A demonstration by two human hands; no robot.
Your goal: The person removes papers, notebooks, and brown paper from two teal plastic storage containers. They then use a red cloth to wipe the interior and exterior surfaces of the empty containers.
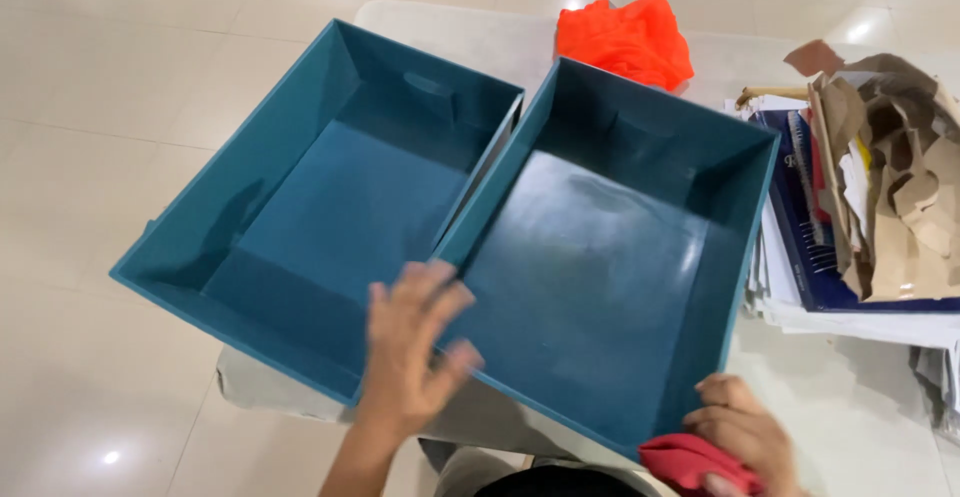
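Head view, left hand (pixel 408 342) over teal bins (pixel 600 257)

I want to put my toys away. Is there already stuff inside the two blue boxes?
No, the left blue box and the right blue box both show only bare blue bottoms.

Two open storage bins sit side by side on a table (pixel 860 397): the left bin (pixel 330 207) at frame centre-left, the right bin (pixel 610 267) touching it; a crumpled cloth (pixel 628 37) lies behind them at top centre, and a stack of papers and notebooks (pixel 860 207) lies at right
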